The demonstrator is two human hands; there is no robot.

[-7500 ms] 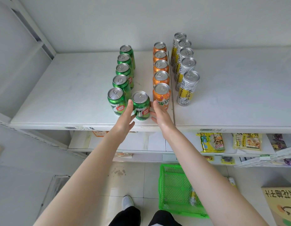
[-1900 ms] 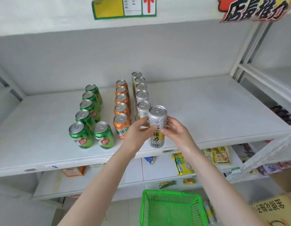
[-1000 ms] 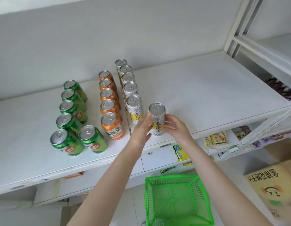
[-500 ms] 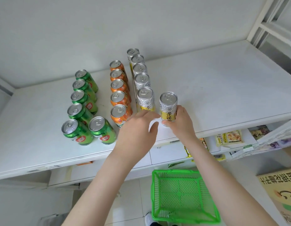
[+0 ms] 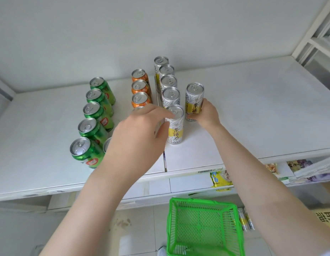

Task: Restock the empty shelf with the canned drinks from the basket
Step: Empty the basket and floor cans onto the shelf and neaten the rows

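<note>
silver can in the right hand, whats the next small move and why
Probably slide the silver can back toward the wall, beside the silver row's rear can. The right hand grips it upright on the shelf, level with the row's second can from the front, well short of the wall; filling from the back would match the other rows.

Shelf [image 5: 262, 111] open rightward; can rows [image 5: 169, 85] crowd left.

Right hand [image 5: 207, 114] grips upright silver-yellow can [image 5: 194, 97] on shelf [image 5: 262, 111], just right of silver row [image 5: 168, 84]. Left hand [image 5: 140, 132] fingertips touch nearest row can [image 5: 176, 131]. Orange cans [image 5: 140, 87], green cans [image 5: 94, 126] further left. Green basket [image 5: 204, 230] below.
</note>
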